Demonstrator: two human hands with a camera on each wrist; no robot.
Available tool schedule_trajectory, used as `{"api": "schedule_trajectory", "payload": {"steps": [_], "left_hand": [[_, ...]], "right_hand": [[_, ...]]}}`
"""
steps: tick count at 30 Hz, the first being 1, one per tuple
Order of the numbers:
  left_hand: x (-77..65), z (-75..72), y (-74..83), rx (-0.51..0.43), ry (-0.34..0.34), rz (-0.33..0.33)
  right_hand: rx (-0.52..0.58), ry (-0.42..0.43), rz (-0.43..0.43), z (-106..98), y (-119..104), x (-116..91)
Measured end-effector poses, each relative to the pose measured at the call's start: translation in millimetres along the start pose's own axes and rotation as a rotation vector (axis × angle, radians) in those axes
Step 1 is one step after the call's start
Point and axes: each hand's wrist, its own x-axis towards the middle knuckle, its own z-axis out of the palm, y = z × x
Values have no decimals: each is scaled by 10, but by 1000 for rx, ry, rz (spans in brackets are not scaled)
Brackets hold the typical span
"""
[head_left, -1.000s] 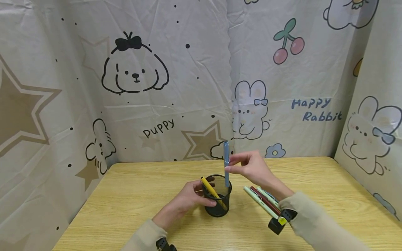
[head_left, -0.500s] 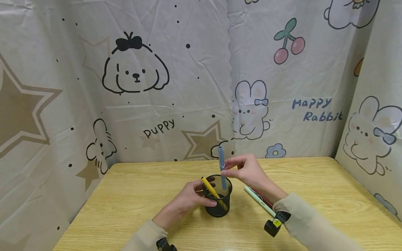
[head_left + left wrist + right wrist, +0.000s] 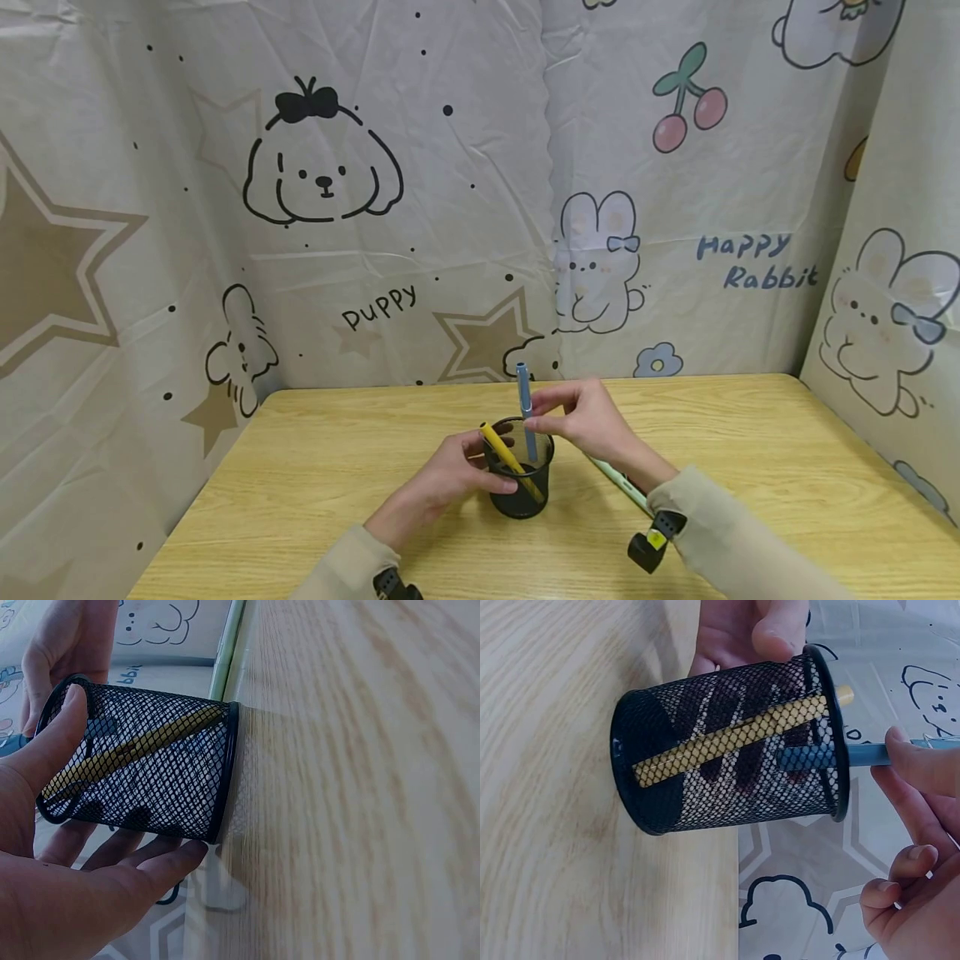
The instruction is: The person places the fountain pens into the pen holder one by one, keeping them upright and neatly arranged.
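Note:
My left hand point(image 3: 452, 468) holds a black mesh pen cup point(image 3: 513, 505) upright on the wooden table, thumb in front and fingers curled round behind. A yellow pen point(image 3: 498, 445) leans inside the cup, its end sticking out over the rim. Between thumb and fingertips, my right hand point(image 3: 594, 423) pinches a blue pen point(image 3: 522, 382), held nearly upright over the cup. In the right wrist view, the lower end of the blue pen point(image 3: 866, 755) is inside the rim, well above the cup's bottom.
A pale green pen point(image 3: 621, 485) lies on the table point(image 3: 360, 450) right of the cup, partly under my right forearm. A printed cloth point(image 3: 465, 217) hangs behind the table and along both sides.
My right hand has moved left and down, lowering the blue pen further into the cup. The right forearm now covers more of the pens on the table. My left hand and the cup stay put.

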Motion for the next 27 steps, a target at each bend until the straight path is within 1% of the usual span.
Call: {"api": "schedule_trajectory", "payload": {"steps": [10,20,27], "left_hand": [[-3,6,-11,-3,-2,-16],[3,-2,-14,18,-3,-26],[28,-13,-33,16,-3,-4]], "right_hand": [[-33,-17,-14,36,63,-25],[-84,-24,-16,98,89,-22],[-128,-30,-29,114,62,-29]]}}
